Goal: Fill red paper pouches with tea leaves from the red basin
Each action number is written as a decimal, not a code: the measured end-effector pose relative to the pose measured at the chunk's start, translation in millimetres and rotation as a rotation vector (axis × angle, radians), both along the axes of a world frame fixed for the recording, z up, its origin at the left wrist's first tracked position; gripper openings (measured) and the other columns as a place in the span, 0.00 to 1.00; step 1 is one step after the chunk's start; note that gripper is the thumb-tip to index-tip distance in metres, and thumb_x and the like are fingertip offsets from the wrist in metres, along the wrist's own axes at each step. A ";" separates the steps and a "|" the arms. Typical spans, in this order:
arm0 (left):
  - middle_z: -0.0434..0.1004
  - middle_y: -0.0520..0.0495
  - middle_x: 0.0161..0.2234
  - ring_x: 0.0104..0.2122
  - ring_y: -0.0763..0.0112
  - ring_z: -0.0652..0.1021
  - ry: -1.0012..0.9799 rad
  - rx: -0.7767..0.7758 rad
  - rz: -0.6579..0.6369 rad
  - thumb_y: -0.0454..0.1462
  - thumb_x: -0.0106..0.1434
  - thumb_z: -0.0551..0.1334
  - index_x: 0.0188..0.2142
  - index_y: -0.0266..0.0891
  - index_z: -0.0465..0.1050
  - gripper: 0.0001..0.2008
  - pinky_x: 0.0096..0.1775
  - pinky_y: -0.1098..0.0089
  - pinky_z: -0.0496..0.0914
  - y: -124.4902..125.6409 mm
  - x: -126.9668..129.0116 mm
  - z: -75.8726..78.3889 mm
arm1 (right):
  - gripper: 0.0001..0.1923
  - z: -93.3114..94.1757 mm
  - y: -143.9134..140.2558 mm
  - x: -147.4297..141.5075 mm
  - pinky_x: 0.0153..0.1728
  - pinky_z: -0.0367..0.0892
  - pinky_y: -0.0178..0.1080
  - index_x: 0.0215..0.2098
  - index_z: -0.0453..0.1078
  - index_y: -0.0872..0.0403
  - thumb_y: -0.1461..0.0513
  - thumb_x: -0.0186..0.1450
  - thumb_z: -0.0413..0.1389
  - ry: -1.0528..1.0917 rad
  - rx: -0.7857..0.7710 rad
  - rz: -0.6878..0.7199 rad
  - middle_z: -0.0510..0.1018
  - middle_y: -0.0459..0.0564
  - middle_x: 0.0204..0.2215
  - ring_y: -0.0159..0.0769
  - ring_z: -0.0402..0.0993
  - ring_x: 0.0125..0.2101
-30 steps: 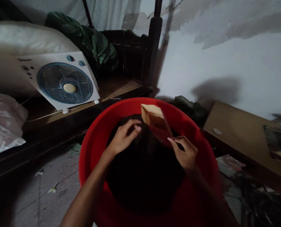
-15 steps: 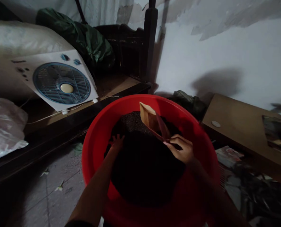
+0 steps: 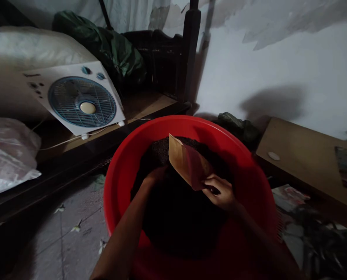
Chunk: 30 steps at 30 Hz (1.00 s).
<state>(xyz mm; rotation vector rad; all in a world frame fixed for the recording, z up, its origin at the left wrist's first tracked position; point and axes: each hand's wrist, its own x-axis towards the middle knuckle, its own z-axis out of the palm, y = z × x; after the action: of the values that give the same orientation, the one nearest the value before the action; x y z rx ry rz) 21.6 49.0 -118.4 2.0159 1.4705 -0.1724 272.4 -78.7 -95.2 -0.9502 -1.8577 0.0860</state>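
A wide red plastic tub (image 3: 118, 171) holds a heap of dark, loose, grainy material (image 3: 162, 149), like soil or dried leaf; its kind is hard to make out in the shadow. Over the heap, my right hand (image 3: 220, 190) pinches the near end of a brown and dark-red paper bag (image 3: 188, 161). The bag is tilted, with its mouth to the far left. My left hand (image 3: 156, 175) is down at the dark material, left of the bag, and its fingers are lost in shadow or in the heap.
A white box fan (image 3: 87, 105) stands on a low wooden platform at the left, beside a clear plastic bag (image 3: 10, 155). On the right lie a brown board (image 3: 302, 155) and clutter on the floor. A dark post (image 3: 191, 50) rises behind the tub.
My left hand has moved right and down into the dark material, its spread fingers no longer showing. The paper bag has turned, so less of its inside shows. The view has shifted slightly.
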 end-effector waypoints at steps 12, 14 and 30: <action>0.80 0.50 0.41 0.40 0.64 0.80 -0.382 0.528 0.002 0.53 0.69 0.54 0.50 0.46 0.71 0.19 0.43 0.67 0.72 -17.8 -7.1 147.4 | 0.05 8.3 1.6 -6.4 0.23 0.68 0.31 0.35 0.71 0.52 0.68 0.64 0.59 -0.031 -0.103 0.064 0.76 0.45 0.26 0.29 0.72 0.22; 0.79 0.49 0.47 0.43 0.60 0.80 -0.176 0.536 -0.109 0.45 0.66 0.62 0.51 0.48 0.71 0.15 0.44 0.64 0.73 -24.4 5.2 158.9 | 0.05 10.1 1.2 -7.3 0.24 0.69 0.31 0.35 0.72 0.52 0.68 0.65 0.59 -0.016 -0.073 0.037 0.77 0.45 0.26 0.30 0.73 0.23; 0.70 0.44 0.54 0.52 0.64 0.75 -0.542 0.543 -0.524 0.34 0.63 0.65 0.46 0.39 0.73 0.11 0.55 0.62 0.71 -28.3 43.6 137.7 | 0.06 11.3 -0.3 -4.9 0.19 0.65 0.31 0.33 0.71 0.52 0.69 0.64 0.59 0.079 -0.111 0.018 0.75 0.45 0.27 0.27 0.70 0.21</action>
<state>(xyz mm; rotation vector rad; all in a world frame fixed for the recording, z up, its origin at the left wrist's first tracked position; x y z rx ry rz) 65.2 20.7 19.3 2.5697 0.6681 0.5780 267.5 -79.0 -83.9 -0.9921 -1.8038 0.2363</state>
